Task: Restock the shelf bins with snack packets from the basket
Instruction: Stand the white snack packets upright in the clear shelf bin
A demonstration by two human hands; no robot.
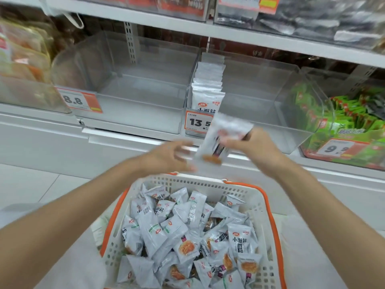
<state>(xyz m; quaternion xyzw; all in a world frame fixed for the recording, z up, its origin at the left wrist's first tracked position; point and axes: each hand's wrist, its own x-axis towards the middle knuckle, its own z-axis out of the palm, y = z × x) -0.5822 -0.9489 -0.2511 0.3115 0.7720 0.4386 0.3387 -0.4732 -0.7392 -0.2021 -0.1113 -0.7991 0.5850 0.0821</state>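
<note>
A white basket (208, 182) with orange handles sits in front of me, piled with several white snack packets (179, 232). My right hand (256, 147) grips a white snack packet (218, 140) above the basket's far rim, just below the clear shelf bin (260, 90). A row of the same packets (208, 88) stands upright along that bin's left side. My left hand (166, 155) hovers beside the held packet with fingers spread and blurred, holding nothing.
An empty clear bin (135, 97) with an 8.8 price tag (78, 100) stands to the left. Green packets (350, 126) fill the bin at right. A 13.5 tag (198, 122) hangs on the middle bin. More stocked bins sit on the shelf above.
</note>
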